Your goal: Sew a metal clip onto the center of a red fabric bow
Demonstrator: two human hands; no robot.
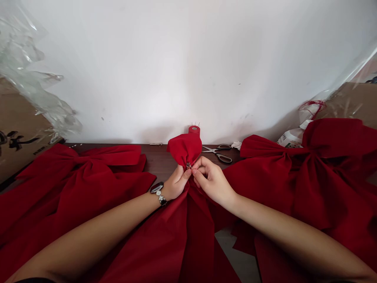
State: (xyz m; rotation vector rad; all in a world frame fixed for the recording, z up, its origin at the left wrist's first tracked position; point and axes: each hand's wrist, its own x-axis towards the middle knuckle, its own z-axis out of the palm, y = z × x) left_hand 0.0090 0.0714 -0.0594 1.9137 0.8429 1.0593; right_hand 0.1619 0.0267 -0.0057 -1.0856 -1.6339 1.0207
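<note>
Both my hands meet at the centre, at the narrow gathered neck of a bunched piece of red velvet. My left hand is shut on the gathered fabric below the neck. My right hand pinches a small metal pin or clasp set in the gathers, close against my left fingertips. The fabric's long red tails spread down beneath my forearms. A bracelet watch sits on my left wrist.
Large finished red bows lie to the left and right on a dark wooden table. Behind my hands stand a red ribbon roll with pins and black-handled scissors. A white wall rises behind; cardboard boxes and plastic sheeting flank it.
</note>
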